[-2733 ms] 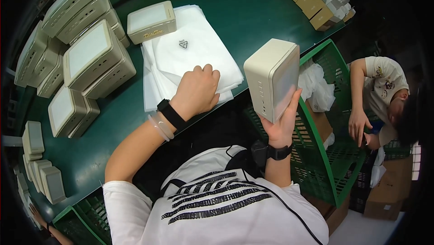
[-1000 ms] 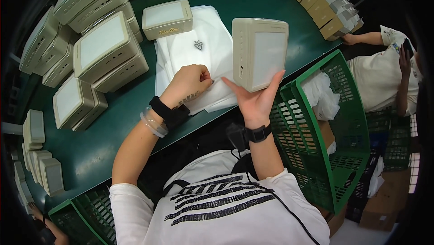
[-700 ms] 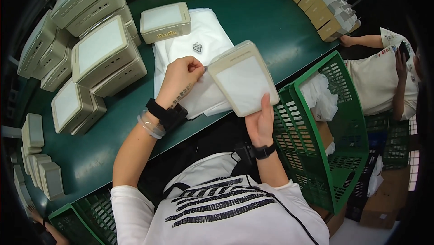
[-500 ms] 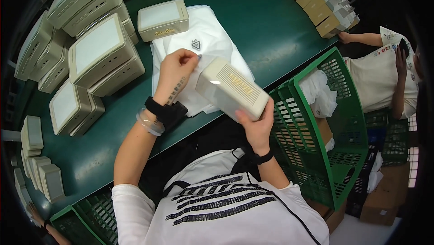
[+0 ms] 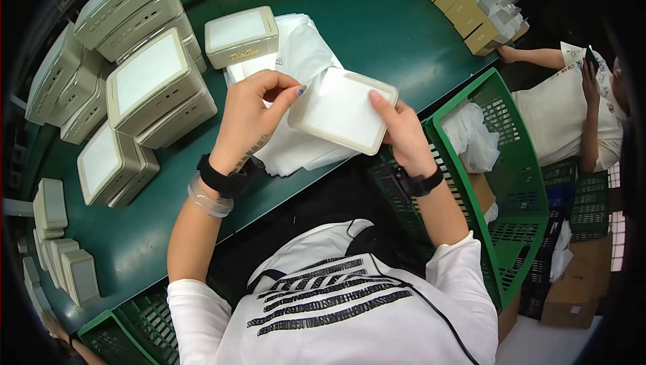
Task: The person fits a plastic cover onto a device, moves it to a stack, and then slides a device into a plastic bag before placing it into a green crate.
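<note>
A cream box-shaped device with a broad white face is tilted above the table's front edge, white face up. My right hand grips its right end, thumb on the white face and fingers beneath. At the device's left edge, my left hand is closed in a pinch on the thin white plastic bag, part of which stands up behind the device. Under both lies a pile of flat white bags. A similar cream device with gold lettering rests on the pile's far left corner.
Stacks of cream devices fill the left of the green table. Small cartons line the far right. A green crate with bags stands at my right; another is lower left. A co-worker is at the right.
My right hand has turned the device from its grille side to its white face and raised it slightly. My left hand stays in its pinch, and the bag now rises behind the device.
</note>
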Demonstrator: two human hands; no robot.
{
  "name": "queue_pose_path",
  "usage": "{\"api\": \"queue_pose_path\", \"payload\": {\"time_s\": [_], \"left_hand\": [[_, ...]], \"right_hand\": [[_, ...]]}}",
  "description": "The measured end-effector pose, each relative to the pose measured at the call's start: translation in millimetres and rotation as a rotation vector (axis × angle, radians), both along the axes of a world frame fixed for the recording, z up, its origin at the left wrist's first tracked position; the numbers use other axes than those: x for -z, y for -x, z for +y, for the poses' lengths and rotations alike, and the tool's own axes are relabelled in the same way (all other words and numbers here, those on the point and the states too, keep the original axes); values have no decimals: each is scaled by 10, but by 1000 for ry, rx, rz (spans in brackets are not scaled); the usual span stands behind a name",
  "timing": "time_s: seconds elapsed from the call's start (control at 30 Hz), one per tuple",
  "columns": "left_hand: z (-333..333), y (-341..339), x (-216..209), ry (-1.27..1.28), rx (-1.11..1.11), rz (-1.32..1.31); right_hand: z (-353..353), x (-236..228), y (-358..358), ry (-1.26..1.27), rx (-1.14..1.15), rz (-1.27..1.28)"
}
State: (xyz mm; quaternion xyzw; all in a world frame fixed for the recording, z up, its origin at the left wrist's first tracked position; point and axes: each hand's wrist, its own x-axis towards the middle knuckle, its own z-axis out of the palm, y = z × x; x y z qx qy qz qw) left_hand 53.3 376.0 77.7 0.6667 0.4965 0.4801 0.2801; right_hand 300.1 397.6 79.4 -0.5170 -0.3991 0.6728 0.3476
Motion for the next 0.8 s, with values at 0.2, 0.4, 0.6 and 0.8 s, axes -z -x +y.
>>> {"api": "queue_pose_path", "payload": {"time_s": [0.2, 0.4, 0.6, 0.8], "left_hand": [[105, -161, 171, 18, -39, -193], [92, -237, 116, -206, -12, -132], [66, -360, 70, -206, -18, -90], [-159, -765, -101, -454, 350, 80]], "right_hand": [[-209, 390, 37, -68, 58, 286], [-219, 399, 296, -560, 10, -213], [-22, 441, 426, -64, 227, 510], [-85, 885, 257, -831, -52, -157]]}}
